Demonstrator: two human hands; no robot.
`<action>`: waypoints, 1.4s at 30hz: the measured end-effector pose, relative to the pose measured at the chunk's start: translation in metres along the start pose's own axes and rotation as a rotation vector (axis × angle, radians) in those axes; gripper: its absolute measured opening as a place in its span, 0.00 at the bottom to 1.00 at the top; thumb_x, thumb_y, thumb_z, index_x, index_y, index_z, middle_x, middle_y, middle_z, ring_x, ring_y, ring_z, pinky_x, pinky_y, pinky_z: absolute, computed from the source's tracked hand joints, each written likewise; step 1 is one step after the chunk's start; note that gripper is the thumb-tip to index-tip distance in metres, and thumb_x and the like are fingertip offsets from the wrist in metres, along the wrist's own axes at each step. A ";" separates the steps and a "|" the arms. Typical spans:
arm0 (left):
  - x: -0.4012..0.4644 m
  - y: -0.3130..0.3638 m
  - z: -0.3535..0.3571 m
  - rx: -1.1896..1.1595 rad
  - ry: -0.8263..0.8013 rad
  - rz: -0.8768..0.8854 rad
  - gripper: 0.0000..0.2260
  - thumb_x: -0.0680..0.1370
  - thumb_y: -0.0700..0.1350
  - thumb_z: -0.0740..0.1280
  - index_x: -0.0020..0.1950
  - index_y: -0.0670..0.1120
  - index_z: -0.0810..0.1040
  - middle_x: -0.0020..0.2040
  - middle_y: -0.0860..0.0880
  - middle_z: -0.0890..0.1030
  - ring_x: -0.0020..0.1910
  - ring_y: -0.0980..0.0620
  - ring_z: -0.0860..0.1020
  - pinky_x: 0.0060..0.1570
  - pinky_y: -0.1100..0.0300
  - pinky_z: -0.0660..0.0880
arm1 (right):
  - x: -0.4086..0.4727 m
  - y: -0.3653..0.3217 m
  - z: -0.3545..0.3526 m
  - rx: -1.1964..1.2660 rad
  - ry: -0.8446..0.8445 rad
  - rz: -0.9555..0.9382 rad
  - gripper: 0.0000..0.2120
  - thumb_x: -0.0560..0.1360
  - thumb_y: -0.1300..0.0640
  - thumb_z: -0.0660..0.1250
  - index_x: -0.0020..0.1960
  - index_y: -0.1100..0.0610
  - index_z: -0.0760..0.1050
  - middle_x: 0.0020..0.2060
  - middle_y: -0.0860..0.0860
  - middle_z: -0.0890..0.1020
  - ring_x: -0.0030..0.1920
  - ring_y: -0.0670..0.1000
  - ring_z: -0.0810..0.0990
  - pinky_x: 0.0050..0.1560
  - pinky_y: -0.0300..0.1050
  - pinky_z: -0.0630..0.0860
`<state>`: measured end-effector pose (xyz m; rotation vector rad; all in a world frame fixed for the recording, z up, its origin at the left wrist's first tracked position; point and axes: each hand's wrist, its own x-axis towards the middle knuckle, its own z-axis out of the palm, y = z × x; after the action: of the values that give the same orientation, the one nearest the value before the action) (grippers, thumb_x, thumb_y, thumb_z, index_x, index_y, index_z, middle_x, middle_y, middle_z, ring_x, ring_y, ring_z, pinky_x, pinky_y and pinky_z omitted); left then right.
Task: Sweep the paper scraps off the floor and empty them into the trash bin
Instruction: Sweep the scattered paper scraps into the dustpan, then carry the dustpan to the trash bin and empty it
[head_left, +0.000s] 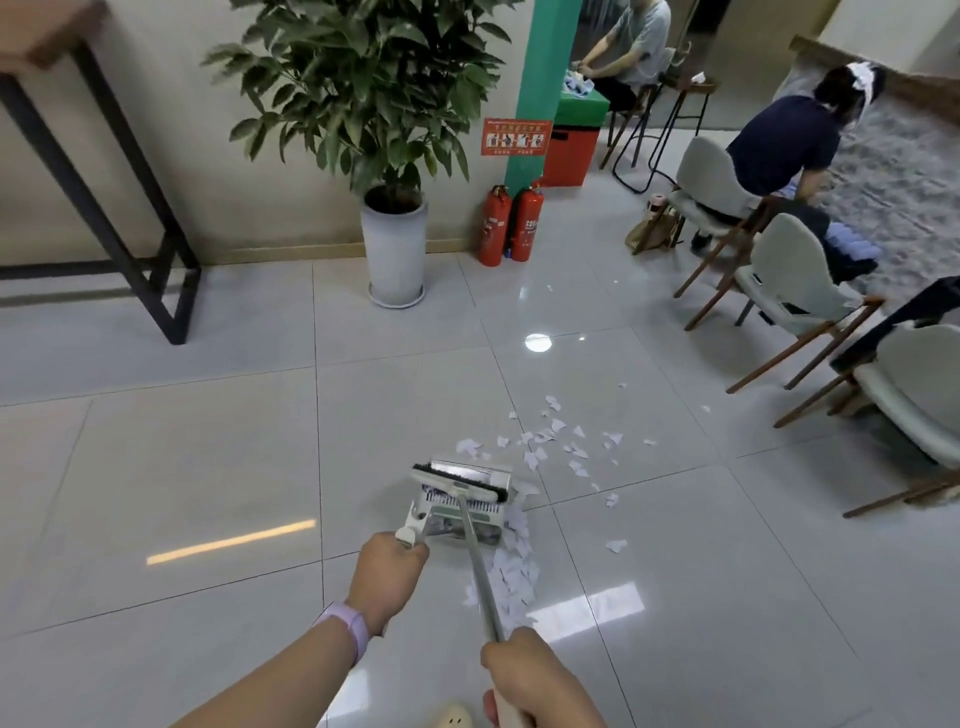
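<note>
Left hand (387, 574) grips dustpan (462, 506) handle, right hand (535, 675) grips broom (460, 480) stick, paper scraps (550, 441) strewn on floor tiles beyond, chairs (795, 280) right, potted plant (395, 228) and fire extinguishers (511, 223) by wall.

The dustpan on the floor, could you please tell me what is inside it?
Behind the broom head, the dustpan shows a few paper scraps; the brush covers the rest.

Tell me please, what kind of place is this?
Probably an office lounge or shared workspace. Two fire extinguishers stand below a safety sign, a potted plant stands on the tiled floor, and people sit on chairs.
</note>
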<state>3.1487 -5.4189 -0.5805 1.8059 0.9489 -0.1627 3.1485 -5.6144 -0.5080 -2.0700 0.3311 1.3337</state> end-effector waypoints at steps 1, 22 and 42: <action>0.000 -0.005 -0.011 -0.007 0.009 -0.004 0.11 0.73 0.41 0.66 0.31 0.44 0.70 0.25 0.49 0.69 0.25 0.47 0.66 0.26 0.56 0.64 | 0.001 -0.004 0.007 -0.026 0.003 -0.007 0.15 0.73 0.58 0.58 0.57 0.63 0.70 0.41 0.59 0.79 0.21 0.50 0.77 0.27 0.35 0.71; -0.045 -0.117 -0.389 -0.449 0.674 -0.029 0.16 0.76 0.45 0.67 0.30 0.45 0.69 0.25 0.48 0.69 0.26 0.46 0.66 0.28 0.58 0.67 | -0.085 -0.298 0.268 -0.429 -0.193 -0.377 0.07 0.77 0.58 0.61 0.50 0.62 0.69 0.27 0.57 0.74 0.20 0.52 0.72 0.24 0.37 0.69; -0.112 -0.207 -0.737 -0.443 1.555 -0.149 0.19 0.78 0.50 0.67 0.30 0.41 0.73 0.25 0.49 0.74 0.26 0.51 0.69 0.28 0.58 0.64 | -0.238 -0.525 0.643 -0.787 -0.783 -0.657 0.08 0.81 0.56 0.61 0.51 0.61 0.69 0.29 0.55 0.75 0.21 0.51 0.74 0.23 0.38 0.72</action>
<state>2.7066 -4.8299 -0.3433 1.2019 1.9223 1.4336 2.8547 -4.8369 -0.2755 -1.7100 -1.2632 1.8221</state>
